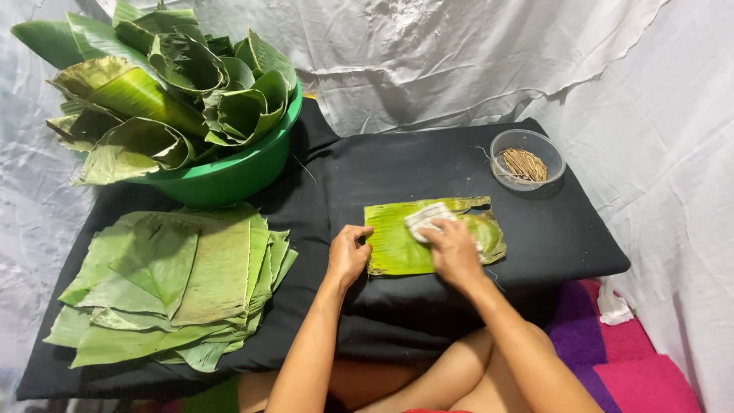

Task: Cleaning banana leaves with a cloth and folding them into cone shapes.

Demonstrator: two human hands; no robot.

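Note:
A rectangular piece of green banana leaf (397, 237) lies flat on a black cloth-covered surface (428, 168). My left hand (348, 252) presses down on the leaf's left edge with its fingers curled. My right hand (453, 251) rests on the middle of the leaf, gripping a small whitish cloth (427, 218) that lies against the leaf's surface. The right part of the leaf (489, 233) looks glossy and curled at its edges.
A green plastic basin (245, 172) full of rolled banana leaves stands at the back left. A stack of flat cut leaves (176, 283) lies at the front left. A clear round bowl (527, 160) with thin wooden sticks sits at the back right. White sheeting surrounds everything.

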